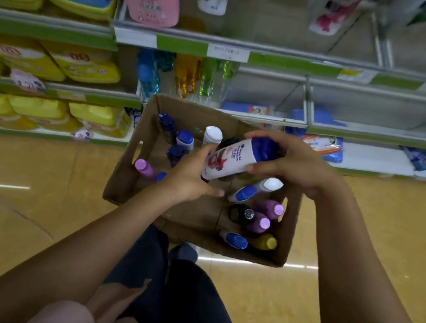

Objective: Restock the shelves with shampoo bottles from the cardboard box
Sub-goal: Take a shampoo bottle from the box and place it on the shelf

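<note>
An open cardboard box (129, 175) stands on the floor below the shelves. Both my hands hold a white shampoo bottle (232, 159) with a blue cap above it, lying tilted. My right hand (290, 166) curls over the cap end. My left hand (192, 177) cups the bottle's base from below. Inside the box lie several more bottles: blue-capped white ones (243, 193), purple ones (268, 211), a dark one (239, 213) and a yellow one (266, 242).
Shelves (253, 57) with green price strips rise behind the box. The middle and right shelf bays (385, 112) hold few goods. Coloured bottles (187, 77) stand on the middle shelf; yellow packs (53, 59) fill the left. My knees sit below the box on a yellow floor.
</note>
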